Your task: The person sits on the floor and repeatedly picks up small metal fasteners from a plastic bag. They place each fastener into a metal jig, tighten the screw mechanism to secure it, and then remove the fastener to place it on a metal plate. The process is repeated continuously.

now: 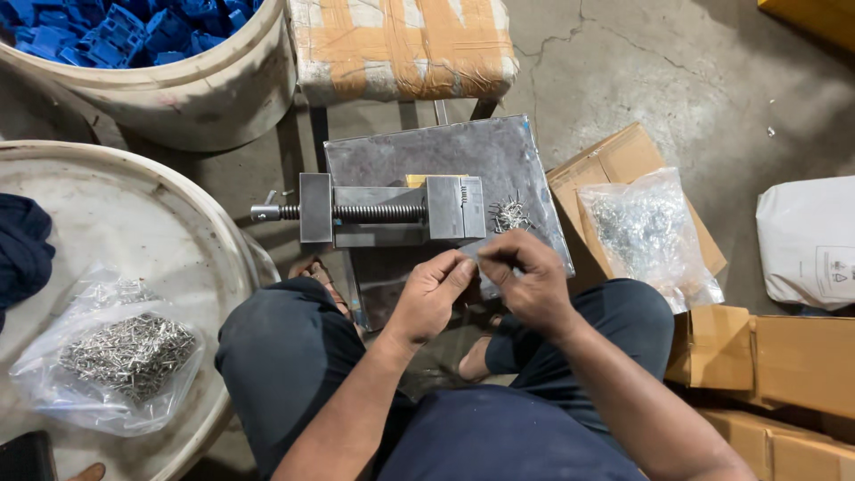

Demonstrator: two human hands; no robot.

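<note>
- Head view: the left hand [434, 294] and right hand [527, 278] meet fingertip to fingertip, pinching something too small to tell.
- Just beyond the fingers, a loose pile of small metal pins [509, 215] lies on a steel plate [463, 151], beside a metal vise [392, 209].
- Right of the hands, a clear bag of pins [646, 233] rests on a cardboard box [606, 160].
- Far left, another pin bag [116, 356] sits on a white drum lid [134, 214].

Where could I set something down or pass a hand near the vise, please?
Bare room: the metal plate behind the vise, and the concrete floor beyond the open box. Crowded: the plate's front edge, with the loose pins and both hands.
</note>
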